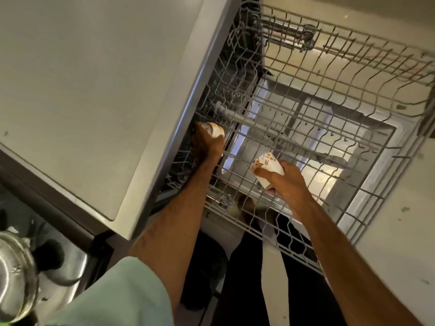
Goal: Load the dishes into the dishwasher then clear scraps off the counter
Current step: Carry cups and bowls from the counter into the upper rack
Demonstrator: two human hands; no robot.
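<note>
The dishwasher rack (329, 102), a grey wire basket, is extended out of the machine and fills the centre and right of the view. The pale counter (82, 90) occupies the left side, and its edge runs diagonally alongside the left wall of the rack. The left hand (207, 147) is at the left side of the rack, close under the counter edge, with its fingers curled round a small cup (215, 129) that is white with a brown-tinted rim. This cup lies tilted on its side in the grip, at the level of the rack wires; contact between the cup and the wires cannot be confirmed. The right hand (286, 182) is over the near part of the rack, to the right of the left hand and well apart from it. It grips a white floral cup (267, 164), with the thumb across the cup wall and the fingers wrapped beneath. The floral cup is tilted, its patterned end pointing to the far left, and it is held just above the wires. A light panel shows through the rack floor. A pale green sleeve (122, 290) covers the upper left arm at the near edge. A shiny metal pot (14, 267) stands at the near left corner.
</note>
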